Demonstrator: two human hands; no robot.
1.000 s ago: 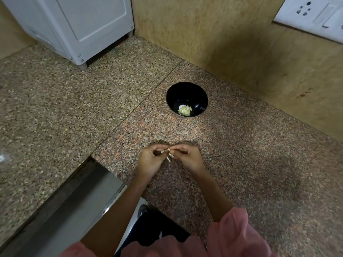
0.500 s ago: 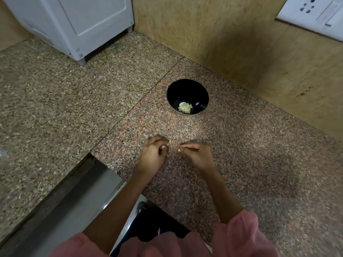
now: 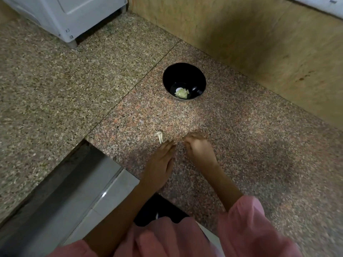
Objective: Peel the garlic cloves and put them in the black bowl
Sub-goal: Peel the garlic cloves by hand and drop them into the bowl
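Black bowl [image 3: 201, 78] sits near the tabletop's [image 3: 256, 145] back edge, so reach the right hand [image 3: 201, 152], fingers [image 3: 192, 140] curled on I cannot tell what, right over it; left hand [image 3: 161, 162] lies flat.

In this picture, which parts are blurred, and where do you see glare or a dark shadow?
Head view: the right hand and the pink fabric sleeve are blurred, while the left hand is sharper; head view: small glints of light sit on the inner wall of the round black bowl; head view: a broad dark shadow falls across the tan wall panel.
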